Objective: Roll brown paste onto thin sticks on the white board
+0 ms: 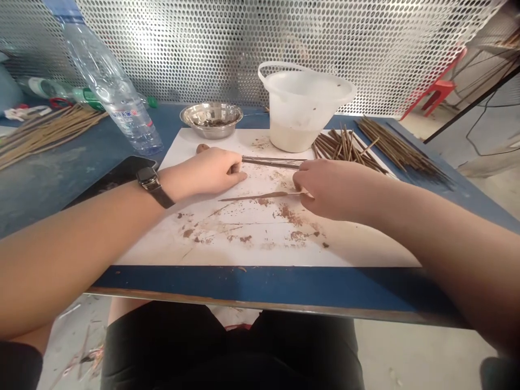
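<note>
My right hand [337, 187] pinches the bare right end of a thin stick. Brown paste [264, 196] coats the stick's left stretch, which lies on the white board [244, 254]. Behind it, several thin dark sticks [272, 161] run side by side between my two hands, their right ends passing behind my right fingers. My left hand [215, 170] rests on the board at their left ends, fingers curled and thumb pointing right; whatever lies under those fingers is hidden. A brown lump [202, 148] shows just beyond my left knuckles.
Brown crumbs [290, 214] litter the board. Behind stand a metal bowl [211, 119] and a white bucket [300, 108] with pale liquid. Brown sticks [349, 146] and another bundle [402, 149] lie right. Left are a tall plastic bottle [109, 81], a dark flat device [114, 179] and long strands [49, 127].
</note>
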`<state>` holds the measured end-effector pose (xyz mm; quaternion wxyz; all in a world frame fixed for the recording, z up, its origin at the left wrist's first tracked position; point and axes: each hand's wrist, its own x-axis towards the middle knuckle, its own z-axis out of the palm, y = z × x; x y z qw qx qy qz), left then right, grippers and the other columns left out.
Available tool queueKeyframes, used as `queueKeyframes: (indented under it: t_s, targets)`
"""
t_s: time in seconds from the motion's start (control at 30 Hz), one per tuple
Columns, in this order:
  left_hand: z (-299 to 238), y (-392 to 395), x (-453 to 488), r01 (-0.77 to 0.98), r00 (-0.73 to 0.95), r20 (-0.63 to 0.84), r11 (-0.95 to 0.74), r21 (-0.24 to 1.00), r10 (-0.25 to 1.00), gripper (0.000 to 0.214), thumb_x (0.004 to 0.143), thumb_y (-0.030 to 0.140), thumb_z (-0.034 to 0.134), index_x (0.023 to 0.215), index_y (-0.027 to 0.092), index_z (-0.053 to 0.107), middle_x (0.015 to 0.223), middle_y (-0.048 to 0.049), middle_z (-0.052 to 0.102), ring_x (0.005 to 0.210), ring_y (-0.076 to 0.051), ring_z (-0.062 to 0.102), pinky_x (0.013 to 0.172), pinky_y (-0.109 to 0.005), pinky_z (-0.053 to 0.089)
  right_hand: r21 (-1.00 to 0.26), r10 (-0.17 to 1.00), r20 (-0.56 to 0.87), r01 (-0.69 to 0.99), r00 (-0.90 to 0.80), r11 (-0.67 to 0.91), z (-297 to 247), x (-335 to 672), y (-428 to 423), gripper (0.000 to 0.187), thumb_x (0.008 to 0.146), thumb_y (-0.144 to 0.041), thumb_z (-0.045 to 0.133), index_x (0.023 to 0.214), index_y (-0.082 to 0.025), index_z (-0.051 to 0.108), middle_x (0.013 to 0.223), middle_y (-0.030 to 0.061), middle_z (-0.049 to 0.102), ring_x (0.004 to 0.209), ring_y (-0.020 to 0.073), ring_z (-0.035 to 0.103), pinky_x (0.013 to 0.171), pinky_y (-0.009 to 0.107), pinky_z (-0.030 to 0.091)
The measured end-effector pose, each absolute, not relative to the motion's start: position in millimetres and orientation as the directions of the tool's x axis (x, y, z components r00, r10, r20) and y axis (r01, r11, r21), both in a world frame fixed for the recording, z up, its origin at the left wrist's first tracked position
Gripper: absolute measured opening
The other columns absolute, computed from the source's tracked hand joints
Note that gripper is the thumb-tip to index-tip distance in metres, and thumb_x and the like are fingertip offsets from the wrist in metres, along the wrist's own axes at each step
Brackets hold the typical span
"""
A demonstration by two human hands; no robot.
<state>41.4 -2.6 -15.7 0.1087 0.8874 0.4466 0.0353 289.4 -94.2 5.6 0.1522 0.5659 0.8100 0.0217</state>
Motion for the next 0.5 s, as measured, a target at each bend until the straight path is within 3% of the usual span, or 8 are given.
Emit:
queueKeyframes:
  t_s: [0.17,0.37,0.5]
  targets:
    - [-14,-3,43,0.79,0.591,-0.037,-0.569,0.227,0.806,0.031,0.098,0.036,0.069,0.074,0.025,0.053,0.064,0.0001,0.061,0.06,-0.021,0.053,0.076,-0.037,0.037,0.231,0.892,-0.25,0.871,-0.377,0.433,1,296,-87,0.026,0.1,-0.013,0.054,0.099,-0.016,0.079,0.098,0.0139,0.077,0.084,0.0272,0.07,0.073,0.039,0.048]
    - [-11,-6,45,0.791,0.599,-0.052,-0.581,0.191,0.799,0.034,0.101,0.038,0.065,0.074,0.025,0.049,0.062,0.0003,0.058,0.058,-0.02,0.05,0.073,-0.037,0.036,0.222,0.816,-0.164,0.786,-0.554,0.578,1,283,-94,0.022,0.102,-0.011,0.056,0.103,-0.016,0.077,0.1,0.0129,0.076,0.089,0.0255,0.069,0.071,0.034,0.041]
    - [-12,-5,45,0.788,0.604,-0.052,-0.585,0.19,0.796,0.03,0.098,0.036,0.065,0.074,0.025,0.051,0.061,0.0003,0.057,0.059,-0.021,0.051,0.075,-0.038,0.038,0.211,0.82,-0.138,0.793,-0.555,0.572,3,274,-105,0.021,0.101,-0.014,0.056,0.101,-0.016,0.078,0.099,0.0131,0.076,0.089,0.0263,0.07,0.067,0.033,0.04]
